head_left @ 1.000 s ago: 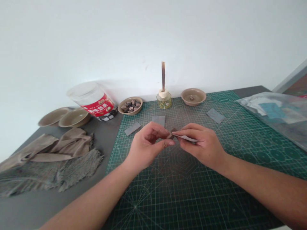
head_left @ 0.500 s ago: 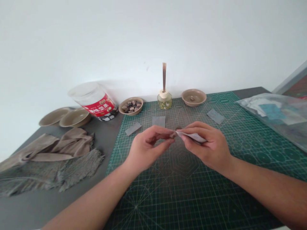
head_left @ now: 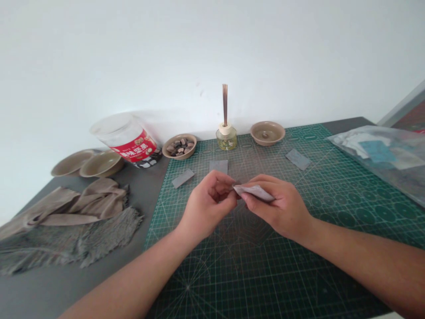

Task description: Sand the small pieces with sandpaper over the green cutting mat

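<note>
My left hand (head_left: 206,208) is closed in a pinch over the green cutting mat (head_left: 212,274). A small brownish stone (head_left: 235,183) sits at its fingertips, mostly hidden by the fingers. Against it my right hand (head_left: 288,204) presses a folded piece of grey sandpaper (head_left: 255,191), gripped between thumb and fingers. The fingertips of both hands meet. Beyond them lie flat grey sheets: one at the left (head_left: 183,178), one behind my left hand (head_left: 218,166) and one at the right (head_left: 298,159).
Along the wall stand a bowl of small stones (head_left: 168,149), a reed diffuser (head_left: 226,139) and a bowl (head_left: 267,141) with a small piece inside. Further left are a red-labelled jar (head_left: 134,148), two bowls (head_left: 102,166) and crumpled cloths (head_left: 76,204). A clear plastic bag (head_left: 392,170) lies right.
Both hands have shifted slightly left. The sandpaper has moved over the stone, and my left fingers are curled in more, hiding more of the stone.
</note>
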`<state>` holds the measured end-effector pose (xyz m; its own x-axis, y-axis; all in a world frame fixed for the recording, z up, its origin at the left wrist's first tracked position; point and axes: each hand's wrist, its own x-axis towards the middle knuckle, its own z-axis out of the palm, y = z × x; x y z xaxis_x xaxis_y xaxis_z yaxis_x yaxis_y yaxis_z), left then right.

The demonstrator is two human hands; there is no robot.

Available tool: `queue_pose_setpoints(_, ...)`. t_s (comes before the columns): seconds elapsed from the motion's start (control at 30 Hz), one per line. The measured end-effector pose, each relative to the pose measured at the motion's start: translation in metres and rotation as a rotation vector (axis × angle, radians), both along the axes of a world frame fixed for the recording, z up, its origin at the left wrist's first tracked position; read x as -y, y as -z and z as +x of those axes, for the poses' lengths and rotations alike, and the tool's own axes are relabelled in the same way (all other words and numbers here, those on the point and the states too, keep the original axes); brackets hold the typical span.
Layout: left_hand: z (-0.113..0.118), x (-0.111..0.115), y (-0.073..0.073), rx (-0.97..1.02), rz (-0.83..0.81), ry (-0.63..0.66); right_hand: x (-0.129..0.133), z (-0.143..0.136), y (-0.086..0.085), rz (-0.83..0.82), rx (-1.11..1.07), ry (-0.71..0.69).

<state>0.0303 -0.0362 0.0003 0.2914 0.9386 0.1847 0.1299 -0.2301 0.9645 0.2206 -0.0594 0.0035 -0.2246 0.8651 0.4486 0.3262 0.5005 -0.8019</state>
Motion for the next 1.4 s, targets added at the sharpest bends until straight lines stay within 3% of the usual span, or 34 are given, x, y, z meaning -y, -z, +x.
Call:
queue_pose_setpoints(0.23,-0.002,-0.003,0.003,-0.068,0.048,-0.054,-0.002,-0.001,0.0,-0.041,0.002,0.067)
queue_pose_setpoints(0.37,-0.005,-0.003,0.002,-0.158,0.237,-0.079,-0.002,-0.001,-0.001,-0.042,-0.01,0.032)
queue_pose_setpoints(0.47,-0.007,-0.002,0.0,-0.252,0.34,-0.153,-0.004,0.0,-0.001,-0.073,0.003,0.098)
queue_pose_setpoints(0.53,-0.007,-0.002,-0.001,-0.272,0.351,-0.166,-0.004,0.0,0.0,-0.127,-0.035,0.13)
queue_pose_setpoints(0.7,-0.006,0.0,-0.001,-0.208,0.345,-0.188,-0.004,-0.002,0.0,-0.381,-0.274,0.018)
queue_pose_setpoints(0.8,-0.006,-0.002,-0.001,-0.2,0.34,-0.192,-0.006,-0.003,0.001,-0.487,-0.38,0.047)
queue_pose_setpoints(1.03,-0.006,-0.003,-0.003,-0.165,0.6,-0.183,-0.013,-0.005,0.012,-0.557,-0.292,-0.029)
queue_pose_setpoints(1.17,-0.004,-0.003,-0.002,-0.021,0.464,-0.111,-0.015,-0.002,0.007,-0.526,-0.225,-0.125)
queue_pose_setpoints(1.3,-0.003,-0.005,-0.001,0.11,0.261,-0.063,-0.019,0.004,0.003,-0.655,-0.156,-0.235)
queue_pose_setpoints(1.4,-0.003,-0.006,-0.001,0.041,0.234,-0.124,-0.024,0.007,0.008,-0.568,0.051,-0.162)
